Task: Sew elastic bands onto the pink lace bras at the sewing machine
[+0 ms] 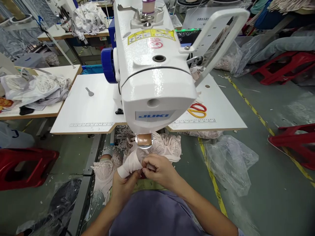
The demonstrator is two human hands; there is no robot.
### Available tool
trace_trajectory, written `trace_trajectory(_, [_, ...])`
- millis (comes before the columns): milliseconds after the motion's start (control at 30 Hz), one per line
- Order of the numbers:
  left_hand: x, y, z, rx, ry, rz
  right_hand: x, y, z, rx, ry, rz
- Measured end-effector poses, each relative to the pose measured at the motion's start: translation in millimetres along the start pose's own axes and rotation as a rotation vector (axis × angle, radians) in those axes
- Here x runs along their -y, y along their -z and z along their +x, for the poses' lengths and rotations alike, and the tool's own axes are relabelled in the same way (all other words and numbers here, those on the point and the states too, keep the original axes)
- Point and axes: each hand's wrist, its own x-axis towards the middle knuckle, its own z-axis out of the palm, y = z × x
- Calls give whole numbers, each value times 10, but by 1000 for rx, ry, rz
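Below the head of a white sewing machine (157, 85), both my hands work on a pale beige lace bra. My left hand (125, 186) is closed around a folded, light fabric band of the bra (131, 165). My right hand (158, 168) pinches the fabric's right edge, thumb and fingers together. Lace cups (169, 147) hang behind my right hand, and another lace cup (103, 170) drapes to the left of my left hand. A shiny metal and copper-coloured part (144, 140) sits just above the fabric. The needle area is hidden.
The white table (83, 101) carries a small grey tool (90, 91) on the left and red and yellow scissors (198, 110) on the right. Red stools (24, 167) stand at the sides. Plastic sheeting (231, 160) lies on the floor at right. White garments fill the left table.
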Motion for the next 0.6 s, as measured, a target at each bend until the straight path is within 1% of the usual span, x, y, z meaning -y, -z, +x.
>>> trace_trajectory(67, [-18, 7, 14, 5, -4, 18, 4, 12, 11, 51, 4, 4])
trace_trajectory(167, [-36, 12, 45, 43, 54, 22, -21, -4, -5, 88, 1, 2])
trace_trajectory(267, [-40, 16, 77, 94, 114, 29, -56, -39, -48, 46, -27, 1])
trace_trajectory(333, [-31, 17, 92, 126, 128, 30, -64, -58, -70, 15, -46, -3])
trace_trajectory(400, [-15, 17, 100, 142, 111, 47, -62, -60, -75, 5, -61, -7])
trace_trajectory(467, [-2, 18, 105, 118, 56, 88, -57, -36, -66, 5, -84, 9])
trace_trajectory(533, [-12, 27, 117, 98, -24, 141, -55, 21, -54, 30, -133, 70])
trace_trajectory(600, [-58, 50, 145, 118, -72, 197, -52, 103, -50, 62, -213, 163])
